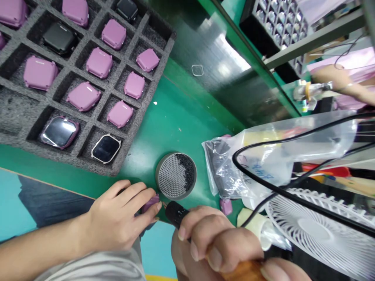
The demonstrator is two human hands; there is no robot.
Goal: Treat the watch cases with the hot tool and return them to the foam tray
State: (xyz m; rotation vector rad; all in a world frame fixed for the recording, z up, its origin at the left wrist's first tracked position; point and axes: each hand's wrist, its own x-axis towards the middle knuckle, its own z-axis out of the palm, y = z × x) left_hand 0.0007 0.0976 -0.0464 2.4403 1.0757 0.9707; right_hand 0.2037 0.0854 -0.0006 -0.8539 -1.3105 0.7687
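My left hand (121, 220) rests at the table's near edge with its fingers curled on a small purple watch case (151, 204). My right hand (218, 246) is wrapped round a screwdriver (178, 214) with a black tip section and an orange-brown handle. Its tip points at the purple case, close to my left fingertips. Just beyond both hands stands a round grey screw dish (175, 175) with small black screws along its far side.
A dark foam tray (17, 105) with several purple and black watch cases fills the upper left. A clear plastic bag (263, 156), a black cable (293, 140) and a white fan (319, 230) lie to the right. Another person's arm (345, 82) shows at the far right.
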